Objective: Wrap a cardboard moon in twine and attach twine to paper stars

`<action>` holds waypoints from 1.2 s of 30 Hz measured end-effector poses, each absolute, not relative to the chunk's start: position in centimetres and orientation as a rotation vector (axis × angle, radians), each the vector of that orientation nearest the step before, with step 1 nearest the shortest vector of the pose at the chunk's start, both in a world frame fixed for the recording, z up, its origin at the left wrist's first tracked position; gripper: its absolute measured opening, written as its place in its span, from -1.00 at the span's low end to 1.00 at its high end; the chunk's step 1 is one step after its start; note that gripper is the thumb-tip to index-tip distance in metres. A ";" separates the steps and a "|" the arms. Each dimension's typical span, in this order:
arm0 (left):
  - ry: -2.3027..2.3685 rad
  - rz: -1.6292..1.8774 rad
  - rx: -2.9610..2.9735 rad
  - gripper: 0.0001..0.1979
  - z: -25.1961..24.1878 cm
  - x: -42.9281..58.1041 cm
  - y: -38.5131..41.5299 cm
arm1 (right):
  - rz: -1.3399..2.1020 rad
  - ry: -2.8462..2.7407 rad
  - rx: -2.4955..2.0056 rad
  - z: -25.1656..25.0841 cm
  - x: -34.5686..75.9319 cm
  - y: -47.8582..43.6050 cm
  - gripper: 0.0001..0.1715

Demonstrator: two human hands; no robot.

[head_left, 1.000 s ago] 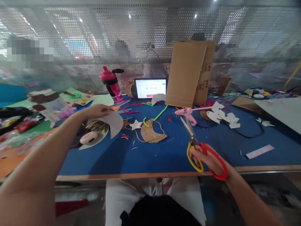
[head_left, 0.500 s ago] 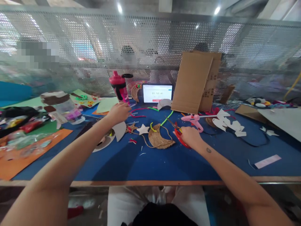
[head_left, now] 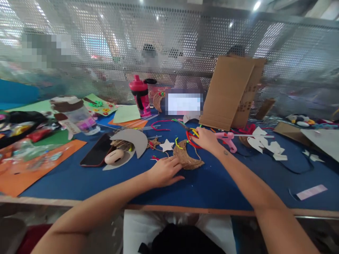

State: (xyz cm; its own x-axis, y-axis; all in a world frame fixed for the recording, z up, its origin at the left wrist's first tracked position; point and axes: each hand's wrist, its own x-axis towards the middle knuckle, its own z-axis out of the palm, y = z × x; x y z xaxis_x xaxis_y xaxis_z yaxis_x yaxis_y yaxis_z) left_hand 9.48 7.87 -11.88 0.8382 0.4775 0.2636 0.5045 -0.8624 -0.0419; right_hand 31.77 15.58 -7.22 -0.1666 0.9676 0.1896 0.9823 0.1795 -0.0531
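My right hand [head_left: 208, 138] grips scissors [head_left: 192, 137] with red and yellow handles, their blades pointing away toward the back left. Below them lies a twine-wrapped crescent moon [head_left: 188, 157] with a yellow pipe cleaner [head_left: 181, 144] at its upper left. My left hand [head_left: 165, 171] rests palm down at the crescent's left edge, fingertips at the twine and thumb apart; whether it touches the crescent firmly I cannot tell. A white paper star [head_left: 166, 145] and a brown twine star [head_left: 154, 143] lie just beyond my left hand.
A pink glue gun [head_left: 227, 140] lies right of my right hand, near white paper cutouts [head_left: 265, 144]. Cardboard [head_left: 225, 93] stands behind. To the left are a grey paper crescent [head_left: 140, 139], a phone [head_left: 96, 151] and a pink case [head_left: 114, 156]. A pink bottle [head_left: 140, 94] stands at the back.
My left hand has come back from beside the bottle to the crescent's left edge. My right hand has shifted with the scissors up and over the crescent's upper right.
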 end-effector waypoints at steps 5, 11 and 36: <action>-0.690 -0.484 -2.870 -0.80 -13.2 8.7 7.5 | -0.136 -2.302 -1.939 -9.0 28.7 20.0 -0.61; -0.798 -0.478 -2.879 -0.84 -12.6 7.6 8.1 | -0.172 -2.333 -1.996 -10.6 26.8 22.5 -0.57; -0.699 -0.654 -2.907 -0.67 -12.9 7.2 8.5 | -0.040 -2.747 -1.142 -10.5 24.5 17.4 -0.64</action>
